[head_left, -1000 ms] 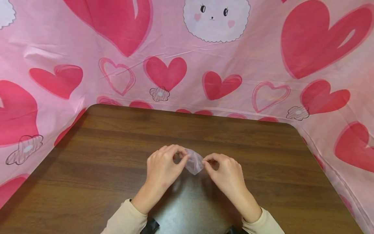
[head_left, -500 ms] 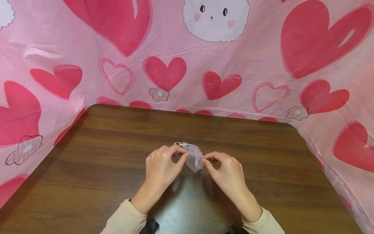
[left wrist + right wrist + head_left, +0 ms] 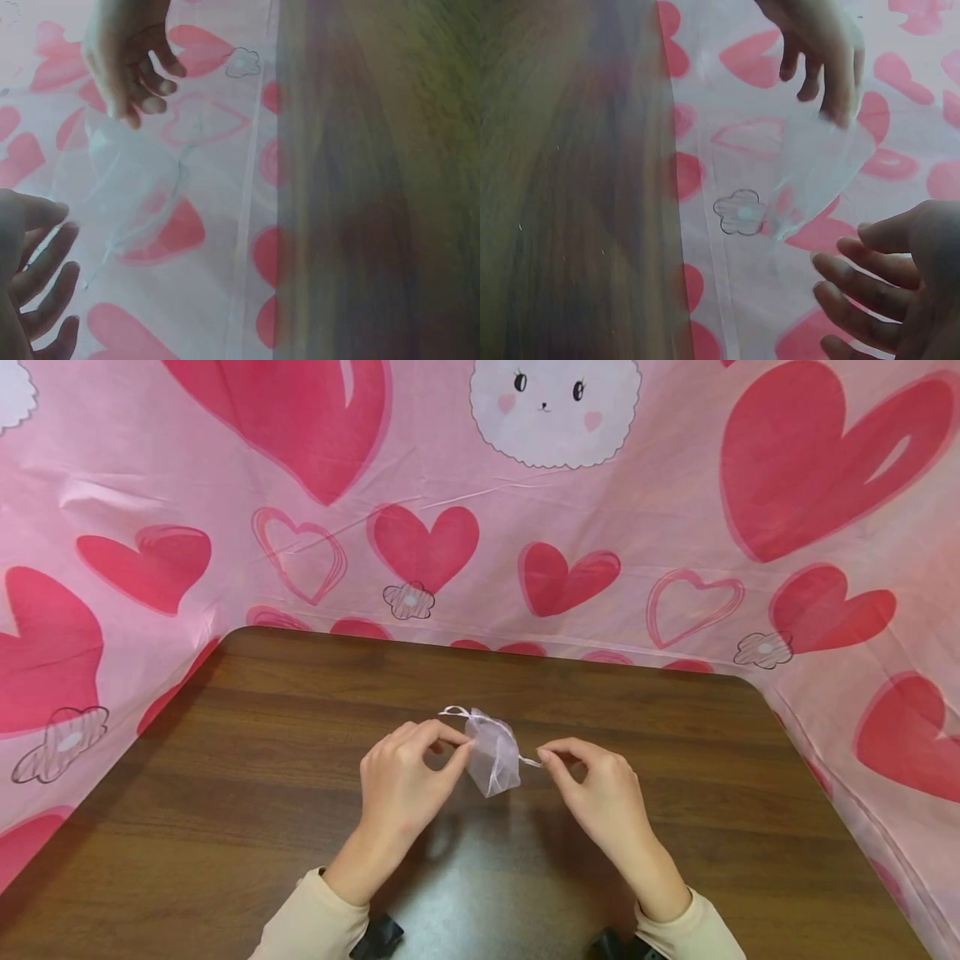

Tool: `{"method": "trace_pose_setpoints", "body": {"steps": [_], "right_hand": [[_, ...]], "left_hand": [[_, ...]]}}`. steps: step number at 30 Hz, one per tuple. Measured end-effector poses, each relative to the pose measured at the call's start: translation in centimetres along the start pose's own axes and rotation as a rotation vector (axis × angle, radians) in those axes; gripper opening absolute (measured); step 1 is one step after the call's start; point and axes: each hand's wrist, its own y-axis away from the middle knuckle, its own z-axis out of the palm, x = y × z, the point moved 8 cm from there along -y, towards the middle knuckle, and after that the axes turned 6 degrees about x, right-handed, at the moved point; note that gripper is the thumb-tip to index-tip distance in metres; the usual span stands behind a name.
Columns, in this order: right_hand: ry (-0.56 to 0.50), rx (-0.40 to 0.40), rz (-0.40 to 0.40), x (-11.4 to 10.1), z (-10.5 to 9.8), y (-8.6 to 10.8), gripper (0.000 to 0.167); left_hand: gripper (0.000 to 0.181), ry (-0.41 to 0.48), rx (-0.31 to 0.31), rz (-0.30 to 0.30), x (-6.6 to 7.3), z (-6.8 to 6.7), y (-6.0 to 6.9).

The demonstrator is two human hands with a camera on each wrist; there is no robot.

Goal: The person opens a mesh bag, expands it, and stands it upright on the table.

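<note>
A small sheer white drawstring pouch [image 3: 492, 756] hangs between my hands, low over the table in the head view. My left hand [image 3: 408, 772] pinches its left edge between thumb and forefinger. One white cord loop [image 3: 454, 711] sticks out at the upper left of the pouch; another short cord end [image 3: 530, 762] points right. Just beyond that end is my right hand [image 3: 600, 785], its thumb and forefinger close together. In the right wrist view my right hand [image 3: 885, 285] has loosely bent, spread fingers, apart from the pouch [image 3: 817, 169].
A brown wooden table [image 3: 247, 760] lies beneath both hands. Pink cloth [image 3: 480, 493] with red hearts stands round its back and sides. Black straps or devices [image 3: 377, 937] show at the wrists.
My right hand has let go of the pouch and moved slightly right. My left hand has shifted a little left with the pouch, and both cord ends now show.
</note>
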Motion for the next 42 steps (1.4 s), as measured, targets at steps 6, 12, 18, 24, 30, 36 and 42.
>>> {"method": "trace_pose_setpoints", "body": {"steps": [6, 12, 18, 24, 30, 36, 42], "right_hand": [[-0.02, -0.059, 0.098, 1.4, 0.2, -0.1, 0.008], [-0.135, -0.158, 0.212, 2.2, 1.3, 0.0, 0.017], [-0.295, -0.241, 0.326, 2.8, 2.4, 0.3, 0.023], [-0.452, -0.188, 0.433, 3.7, 2.4, 0.2, 0.018], [-0.518, -0.089, 0.487, 4.3, 1.5, -0.1, 0.017], [-0.574, -0.06, 0.516, 4.4, 0.9, -0.2, 0.02], [-0.649, -0.014, 0.508, 4.3, 0.4, -0.3, 0.015]], "left_hand": [[0.008, 0.109, 0.041, 0.007, 0.5, -0.5, -0.1], [0.014, 0.209, 0.064, 0.002, 0.9, -0.7, -0.2], [0.014, 0.257, 0.045, 0.006, 1.1, -0.6, -0.1], [0.014, 0.276, 0.023, 0.014, 1.1, -0.4, -0.1], [0.015, 0.274, -0.008, 0.043, 1.2, 0.0, -0.1], [0.015, 0.273, -0.038, 0.076, 1.3, 0.4, 0.0], [0.015, 0.264, -0.067, 0.106, 1.2, 0.7, 0.1]]}}
